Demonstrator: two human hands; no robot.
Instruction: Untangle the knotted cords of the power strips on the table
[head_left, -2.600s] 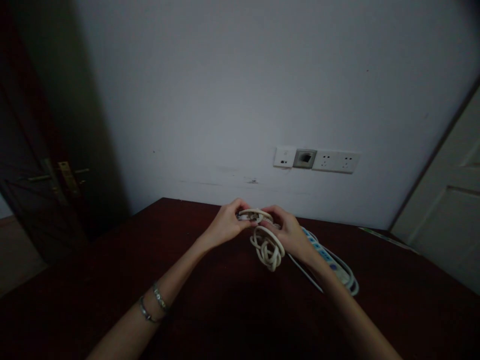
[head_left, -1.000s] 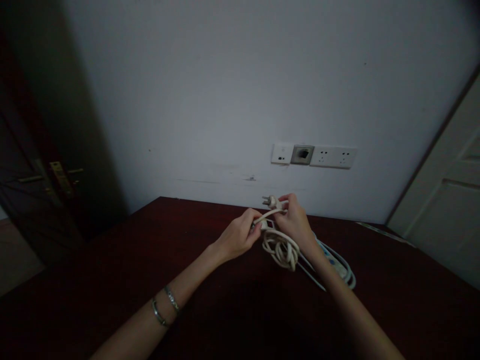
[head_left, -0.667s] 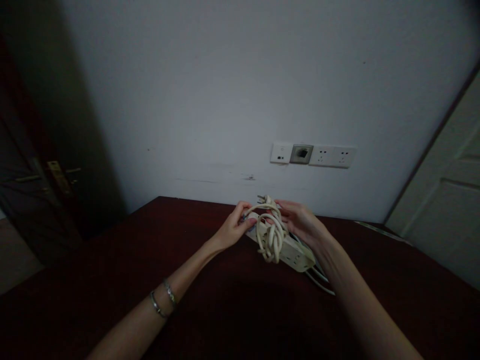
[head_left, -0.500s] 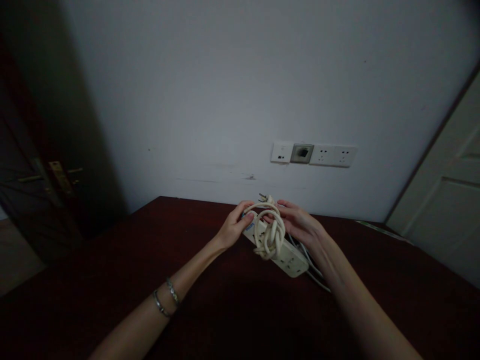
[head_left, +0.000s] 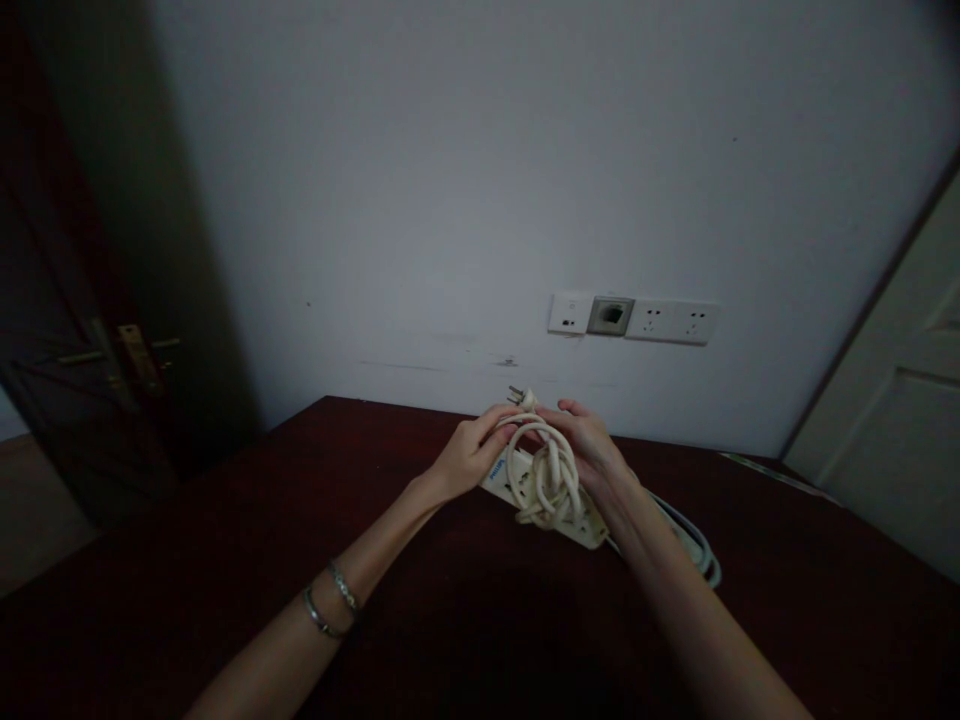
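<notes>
A white power strip (head_left: 496, 484) with a blue label lies slantwise below my hands. Its white cord (head_left: 553, 480), looped into a knotted bundle, hangs in front of it and hides its middle. My left hand (head_left: 469, 455) is closed with fingers pinching the cord at the top of the loops. My right hand (head_left: 589, 440) is behind the bundle, its fingers curled at the cord just under the plug (head_left: 527, 400). The plug sticks up with its metal prongs pointing left. Part of the right fingers is hidden by the cord.
Both hands are over a dark red table (head_left: 360, 500) against a pale wall. A row of wall sockets (head_left: 670, 321) is above the table's back edge. Beyond my right forearm lies more grey-white cable (head_left: 705, 555). Doors stand at left and right.
My left hand has let go of the power strip's labelled end and now grips the cord. The strip sits slightly lower relative to my hands. More cable shows right of my forearm.
</notes>
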